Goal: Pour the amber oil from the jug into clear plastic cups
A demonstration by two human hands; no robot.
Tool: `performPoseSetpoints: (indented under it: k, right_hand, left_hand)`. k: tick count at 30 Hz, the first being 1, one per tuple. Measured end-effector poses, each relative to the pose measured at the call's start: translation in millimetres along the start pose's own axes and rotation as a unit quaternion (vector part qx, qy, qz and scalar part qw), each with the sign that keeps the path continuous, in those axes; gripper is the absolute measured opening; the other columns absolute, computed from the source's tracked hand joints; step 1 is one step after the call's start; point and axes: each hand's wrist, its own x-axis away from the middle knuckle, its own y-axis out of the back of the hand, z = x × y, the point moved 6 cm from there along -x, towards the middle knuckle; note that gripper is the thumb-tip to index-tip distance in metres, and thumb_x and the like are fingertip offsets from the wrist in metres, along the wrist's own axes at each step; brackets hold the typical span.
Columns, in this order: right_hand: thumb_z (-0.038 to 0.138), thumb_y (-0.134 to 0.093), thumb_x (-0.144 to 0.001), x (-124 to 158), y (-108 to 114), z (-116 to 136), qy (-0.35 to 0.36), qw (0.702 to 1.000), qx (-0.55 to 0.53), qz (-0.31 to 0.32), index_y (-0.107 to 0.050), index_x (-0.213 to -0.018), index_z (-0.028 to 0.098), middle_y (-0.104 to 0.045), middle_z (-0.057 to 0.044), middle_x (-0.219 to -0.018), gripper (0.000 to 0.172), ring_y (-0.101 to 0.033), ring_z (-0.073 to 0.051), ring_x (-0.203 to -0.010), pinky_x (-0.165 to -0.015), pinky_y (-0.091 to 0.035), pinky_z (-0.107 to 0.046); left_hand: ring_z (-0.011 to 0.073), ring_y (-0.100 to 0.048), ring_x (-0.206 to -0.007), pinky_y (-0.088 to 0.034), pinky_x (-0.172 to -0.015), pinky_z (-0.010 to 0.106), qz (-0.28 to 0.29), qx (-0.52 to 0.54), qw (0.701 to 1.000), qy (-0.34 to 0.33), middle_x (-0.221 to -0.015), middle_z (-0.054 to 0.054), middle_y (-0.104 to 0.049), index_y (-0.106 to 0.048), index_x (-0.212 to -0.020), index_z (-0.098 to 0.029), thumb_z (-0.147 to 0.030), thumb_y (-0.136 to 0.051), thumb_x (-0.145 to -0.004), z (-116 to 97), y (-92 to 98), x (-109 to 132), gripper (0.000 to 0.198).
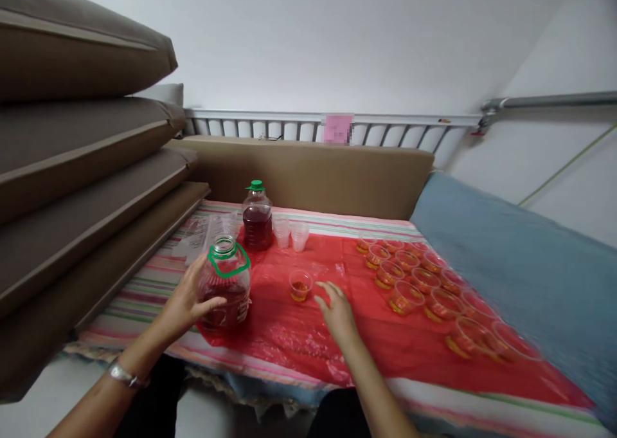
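My left hand (pixel 191 294) lies around the side of a large clear jug (pixel 236 306). Its thumb reaches across the front, and some of its fingers are hidden behind the jug. Dark red liquid fills the lower part of this uncapped jug, which has a green carry handle hanging at its neck. A small clear plastic cup (pixel 300 287) with a little amber-looking liquid stands right of the jug on a red plastic sheet (pixel 289 335). Just right of that cup, my right hand (pixel 336 309) is open, fingers apart and holding nothing.
Several similar cups (pixel 406 298) stand in rows on the right. Behind the open jug are a green-capped jug (pixel 257 222) of red liquid and two stacks of clear cups (pixel 299 237). Brown cushions (pixel 87 129) pile up at left; a blue padded surface (pixel 520 258) borders the right.
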Motion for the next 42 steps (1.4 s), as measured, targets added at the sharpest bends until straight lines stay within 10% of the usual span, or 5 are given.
performPoseSetpoints:
  k: [9,16,26,42]
  right_hand:
    - [0.005,-0.063,-0.075,2,-29,12,0.034,0.996,0.077,0.026,-0.069,-0.077,0.018,-0.067,0.0,-0.076,0.015,-0.067,-0.015,-0.071,-0.069,-0.053,-0.024]
    - [0.013,-0.049,-0.09,23,51,0,0.006,0.992,0.12,-0.041,-0.064,-0.074,0.022,-0.066,0.0,-0.077,0.023,-0.067,-0.018,-0.076,-0.073,-0.051,-0.027]
    - [0.021,-0.054,-0.08,50,181,-80,-0.154,0.951,0.239,-0.123,-0.064,-0.068,0.019,-0.067,-0.007,-0.072,0.016,-0.064,-0.022,-0.07,-0.07,-0.049,-0.032]
    - [0.04,-0.04,-0.076,64,203,-92,-0.234,0.926,0.269,-0.126,-0.062,-0.094,0.019,-0.068,-0.024,-0.102,0.036,-0.067,-0.04,-0.097,-0.085,-0.05,-0.052]
  left_hand:
    - [0.0365,-0.04,-0.135,-0.029,-0.112,0.06,-0.03,0.036,0.999,0.0,-0.151,0.001,-0.039,-0.023,-0.146,-0.042,-0.054,-0.069,-0.074,19,-5.8,2,0.087]
    - [0.0388,-0.039,-0.136,-0.03,-0.112,0.062,-0.036,0.025,0.999,0.004,-0.152,0.0,-0.037,-0.02,-0.146,-0.046,-0.062,-0.06,-0.077,23,-8.5,1,0.082]
    - [0.0396,-0.042,-0.134,-0.034,-0.109,0.062,-0.016,0.005,1.0,0.01,-0.15,0.002,-0.039,-0.015,-0.146,-0.048,-0.063,-0.06,-0.075,27,-9.5,-3,0.085]
    - [0.0377,-0.042,-0.135,-0.031,-0.113,0.057,-0.057,0.061,0.996,0.009,-0.147,0.016,-0.044,-0.033,-0.144,-0.023,-0.05,-0.071,-0.071,13,-6.0,3,0.086]
